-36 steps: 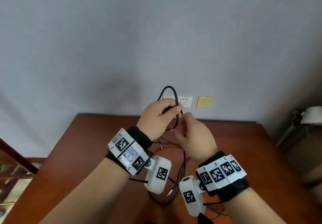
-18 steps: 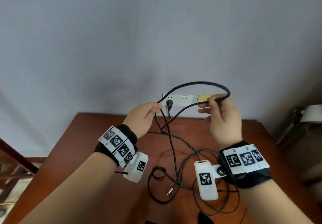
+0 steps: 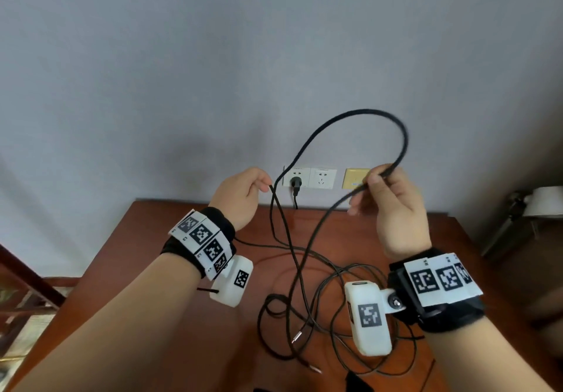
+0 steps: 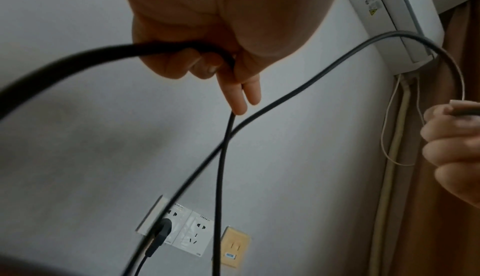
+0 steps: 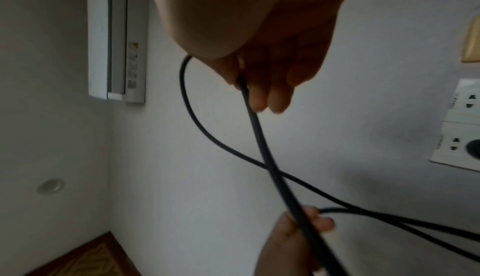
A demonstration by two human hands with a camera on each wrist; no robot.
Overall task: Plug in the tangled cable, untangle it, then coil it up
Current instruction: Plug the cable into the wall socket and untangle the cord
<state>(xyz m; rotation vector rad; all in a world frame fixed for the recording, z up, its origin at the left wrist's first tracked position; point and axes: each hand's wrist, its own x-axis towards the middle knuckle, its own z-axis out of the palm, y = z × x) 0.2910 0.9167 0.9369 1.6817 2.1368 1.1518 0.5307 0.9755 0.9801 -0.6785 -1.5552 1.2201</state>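
Black cable is already plugged into the wall socket in head view, w/ left hand and right hand each pinching a raised loop while a tangle covers the table; left wrist view: fingers curled round it; right wrist view: same pinch, strands crossing, so untangling's underway, coiling not begun.

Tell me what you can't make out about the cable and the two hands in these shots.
- Cable tangle on the table: head view, wrist cameras cover part; the crossings cannot be traced.
- Left hand fingertips: head view, hidden behind the hand.
- Right hand grip: right wrist view, dark and shadowed.
- Plug: left wrist view, blurred.
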